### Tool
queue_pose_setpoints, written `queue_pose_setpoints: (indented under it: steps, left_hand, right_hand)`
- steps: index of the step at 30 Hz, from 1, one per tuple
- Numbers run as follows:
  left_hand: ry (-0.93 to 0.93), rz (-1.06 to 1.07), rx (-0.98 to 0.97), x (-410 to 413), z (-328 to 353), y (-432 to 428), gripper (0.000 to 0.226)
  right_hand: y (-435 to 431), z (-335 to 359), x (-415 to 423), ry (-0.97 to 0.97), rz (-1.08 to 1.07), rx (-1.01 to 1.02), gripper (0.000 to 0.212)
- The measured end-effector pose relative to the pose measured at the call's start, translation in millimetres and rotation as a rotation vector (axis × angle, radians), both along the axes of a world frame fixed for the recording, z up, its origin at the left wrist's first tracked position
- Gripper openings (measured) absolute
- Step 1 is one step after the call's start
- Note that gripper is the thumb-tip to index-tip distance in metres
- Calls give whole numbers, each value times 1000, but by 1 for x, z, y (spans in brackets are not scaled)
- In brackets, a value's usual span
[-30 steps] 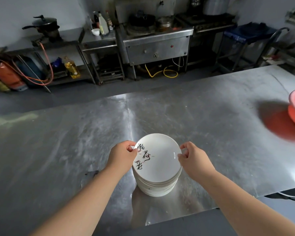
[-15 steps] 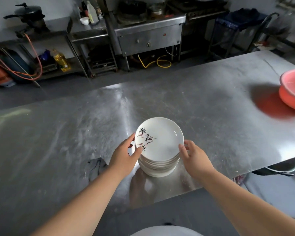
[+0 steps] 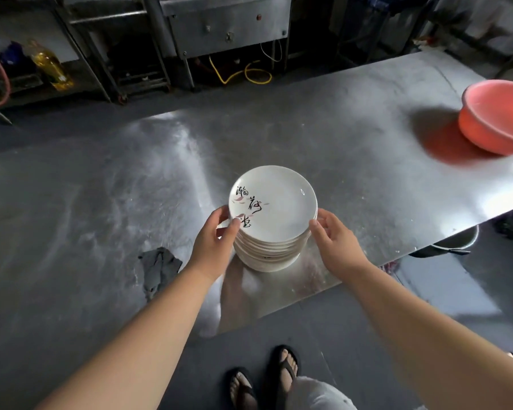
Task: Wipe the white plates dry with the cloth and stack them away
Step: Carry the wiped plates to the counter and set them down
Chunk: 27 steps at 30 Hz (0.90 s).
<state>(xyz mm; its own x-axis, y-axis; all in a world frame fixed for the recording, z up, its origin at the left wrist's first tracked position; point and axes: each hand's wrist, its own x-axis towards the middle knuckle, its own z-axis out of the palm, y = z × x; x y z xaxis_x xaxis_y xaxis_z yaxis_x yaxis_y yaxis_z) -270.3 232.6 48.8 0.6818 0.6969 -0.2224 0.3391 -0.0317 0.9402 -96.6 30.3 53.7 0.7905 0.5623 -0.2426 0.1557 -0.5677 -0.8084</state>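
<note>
Steel bench (image 3: 338, 161), dim commercial kitchen, seen from above.

1. Fingers (image 3: 234, 226): those of the left hand (image 3: 214, 244) curl round the left side of the stack of white plates (image 3: 267, 253), thumb laid on the upper rim. The right hand (image 3: 335, 244) clasps the opposite side, fingertips against the plate edges.

2. Change: a second ago both hands pinched the rim of the top plate (image 3: 279, 208) as it was set down. They have since slid down to the flanks of the pile. Judged meaning: the wiping looks finished, the last plate is in place, and the pile is being squared up or readied for carrying away.

3. Stack: ten or so plates, standing on the bench close to its near edge and directly in front of the person.

4. Writing: three black brush-script Chinese characters run down the left of the top plate, with faint pink petal strokes. At this angle they are probably too loose to read with confidence. No brand or other label shows.

5. Cloth (image 3: 157, 267): grey, crumpled, lying on the bench left of the stack, held by neither hand.

6. Farther out: red basin (image 3: 498, 119) at the bench's right end; oil bottle (image 3: 49, 65) and yellow hose (image 3: 246, 74) under the far cooking units.
</note>
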Motion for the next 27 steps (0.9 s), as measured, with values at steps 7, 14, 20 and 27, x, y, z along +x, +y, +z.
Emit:
queue_pose_setpoints:
  steps: [7, 14, 20, 27]
  left_hand:
    - [-5, 31, -64, 4, -4, 0, 42]
    - [9, 105, -127, 14, 3, -2, 48]
    - [-2, 150, -189, 14, 3, -6, 34]
    - [-29, 183, -191, 15, 8, -15, 47]
  right_hand:
    - [0, -9, 4, 89, -11, 50, 37]
    - [5, -8, 12, 180, -14, 73, 44]
    - [16, -2, 10, 196, -26, 125, 30]
    - [11, -8, 18, 314, -20, 100, 48]
